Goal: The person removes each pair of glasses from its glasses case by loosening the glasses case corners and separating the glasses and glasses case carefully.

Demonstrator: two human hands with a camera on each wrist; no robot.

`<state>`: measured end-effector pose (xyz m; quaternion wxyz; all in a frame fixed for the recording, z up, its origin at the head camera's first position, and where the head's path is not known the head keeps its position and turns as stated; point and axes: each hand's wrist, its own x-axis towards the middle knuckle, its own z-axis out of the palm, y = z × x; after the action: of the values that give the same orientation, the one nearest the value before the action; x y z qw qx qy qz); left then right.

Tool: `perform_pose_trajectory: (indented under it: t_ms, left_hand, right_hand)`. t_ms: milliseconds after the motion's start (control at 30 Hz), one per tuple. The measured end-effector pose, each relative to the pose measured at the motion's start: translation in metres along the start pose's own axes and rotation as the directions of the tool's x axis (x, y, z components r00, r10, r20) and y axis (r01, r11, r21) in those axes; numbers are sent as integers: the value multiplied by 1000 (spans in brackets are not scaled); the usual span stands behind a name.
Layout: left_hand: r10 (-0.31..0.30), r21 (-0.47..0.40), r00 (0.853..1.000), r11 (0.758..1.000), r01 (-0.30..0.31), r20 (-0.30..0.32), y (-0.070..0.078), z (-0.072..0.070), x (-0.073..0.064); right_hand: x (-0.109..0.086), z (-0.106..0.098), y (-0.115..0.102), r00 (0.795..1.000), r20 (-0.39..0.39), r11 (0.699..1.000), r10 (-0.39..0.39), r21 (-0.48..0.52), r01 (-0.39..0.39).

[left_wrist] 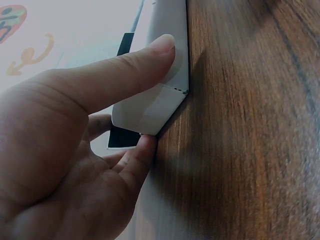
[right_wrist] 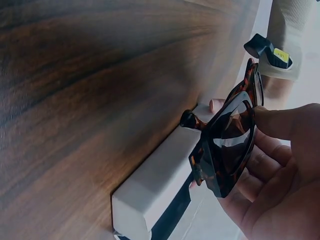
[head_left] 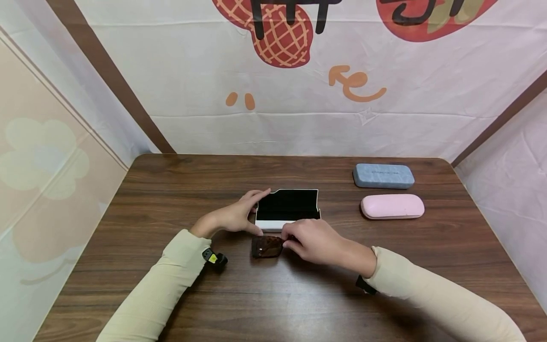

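A pair of tortoiseshell sunglasses with dark lenses is pinched between the thumb and fingers of my right hand, just in front of a white glasses case. In the right wrist view the sunglasses show one lens and the frame close up. The white glasses case stands with its lid raised, showing a black lining. My left hand holds the case's left end, thumb on the front and fingers behind. The left wrist view shows that thumb lying along the white case.
Toward the right of the wooden table lie two more glasses cases, both closed. The blue case is behind the pink case. A printed cloth hangs behind the table's back edge.
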<state>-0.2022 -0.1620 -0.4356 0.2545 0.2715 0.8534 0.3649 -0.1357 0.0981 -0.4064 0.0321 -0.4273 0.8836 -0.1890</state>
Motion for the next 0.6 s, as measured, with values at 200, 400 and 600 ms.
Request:
perform_pose_trajectory:
  t_ms: [200,400,600]
  left_hand:
    - [1,5,1000,1000,-1,2,1,0,0]
    - [13,11,1000,1000,-13,-8,0,0,1]
    - [30,14,999,999,-29,-14,-1,1,1]
  right_hand:
    - [2,5,-3,1000,4,1000,-3,-5,3]
    - [4,9,-6,999,33,1000,7,8,-7]
    - [6,14,-10,998,57,1000,13,25,-14]
